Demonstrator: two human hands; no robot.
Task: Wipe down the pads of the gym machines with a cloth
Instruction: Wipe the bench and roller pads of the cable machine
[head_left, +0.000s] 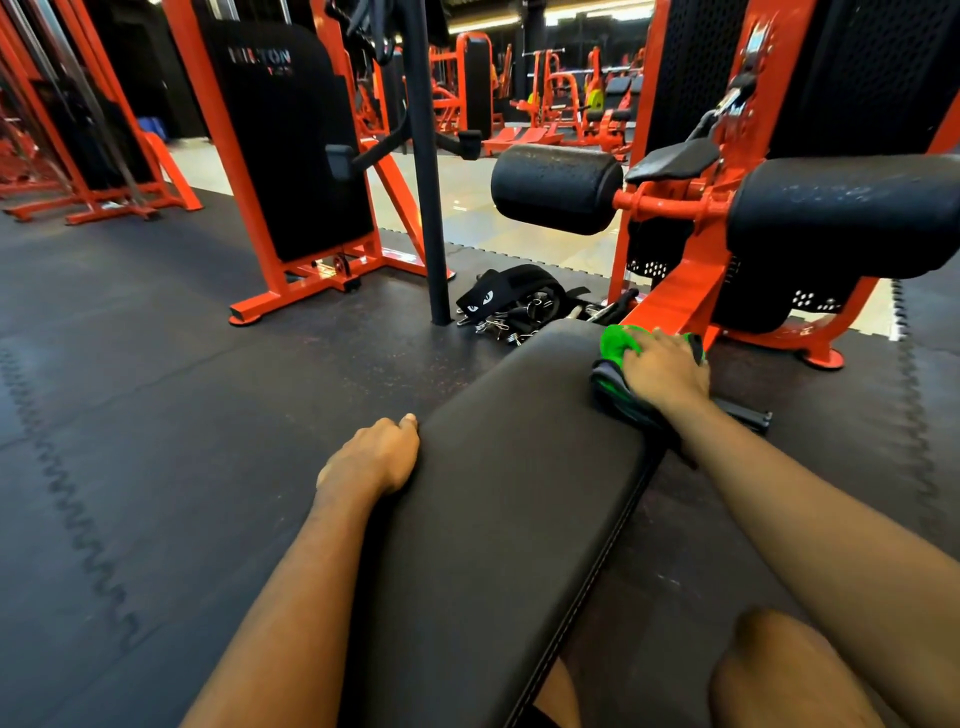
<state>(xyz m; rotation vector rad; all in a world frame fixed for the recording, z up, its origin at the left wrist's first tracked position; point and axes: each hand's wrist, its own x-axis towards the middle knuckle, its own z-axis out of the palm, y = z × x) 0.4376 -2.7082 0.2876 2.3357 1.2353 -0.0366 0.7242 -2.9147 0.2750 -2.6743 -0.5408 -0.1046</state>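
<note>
At 7 o'clock the left hand (371, 457) grips the left edge of the bench pad (509, 499), thumb on top. At 1 o'clock the right hand (667, 371), palm down and uncurled, presses the green cloth (615, 345) onto the pad's far right corner.

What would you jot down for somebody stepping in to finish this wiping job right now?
Left hand: grips the left edge of the bench pad, thumb on top.
Right hand: flat on the green cloth, pressing it onto the pad's far right corner.
Done: cannot tell how much of the bench pad is already wiped.
Left: finish this pad, then probably the two roller pads ahead, which show pale specks.
</note>
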